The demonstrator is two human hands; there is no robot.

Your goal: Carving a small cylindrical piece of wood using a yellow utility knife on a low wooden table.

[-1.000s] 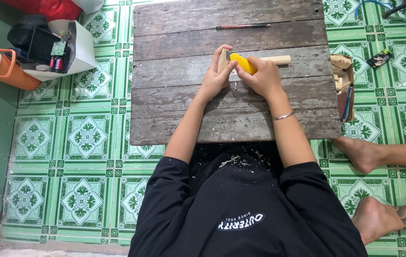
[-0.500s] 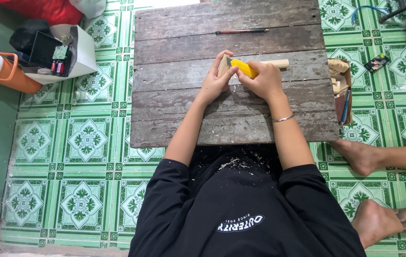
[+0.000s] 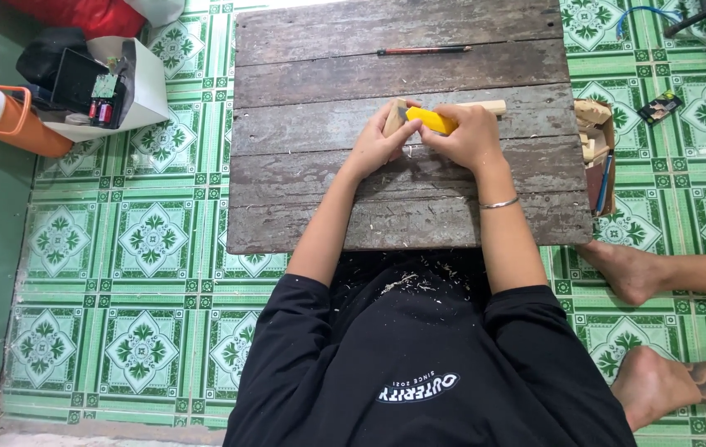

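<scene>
Nearest us, wood shavings (image 3: 407, 281) dot the black shirt. Farther, on the desk (image 3: 311, 174), our left hand (image 3: 378, 142) closes around a wooden piece (image 3: 392, 117) to steady it; our right hand (image 3: 469, 136) wraps a yellow knife (image 3: 431, 120) against it. Beyond lies a pencil (image 3: 423, 50).

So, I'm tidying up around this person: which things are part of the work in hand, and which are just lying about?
In use:
left hand steadying the wooden piece
right hand gripping the yellow-handled knife
plank table beneath them

Lying about:
pencil at the table's far side
orange bottle
white box of gear
small box of wood bits
</scene>
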